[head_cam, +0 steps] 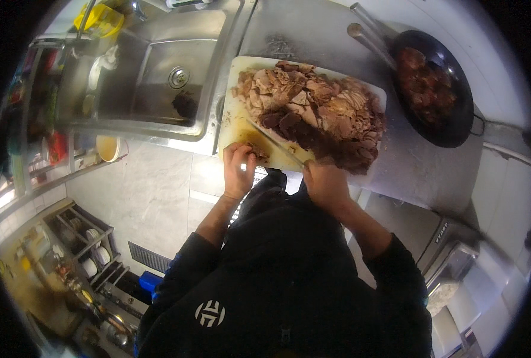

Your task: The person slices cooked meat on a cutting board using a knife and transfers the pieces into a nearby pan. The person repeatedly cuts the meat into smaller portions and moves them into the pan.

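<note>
A pale cutting board [234, 127] lies on the steel counter before me, heaped with sliced cooked meat [310, 96]. Darker slices [292, 129] cover the near side of the heap. At the board's near left corner, my left hand [239, 168] grips a small piece of meat [257, 153], its fingers curled over it. My right hand [326, 183] holds a knife [276, 142] by its handle, which the fist hides. The blade slants up and left across the board, between the held piece and the heap. Brownish juice wets the board beside my left hand.
Left of the board is a steel sink [207, 96] with a dark lump [184, 104] in its basin. A black wok [460, 103] holding reddish-brown meat stands at the right, its long handle pointing to the upper left. Crockery fills a rack [106, 237] at lower left.
</note>
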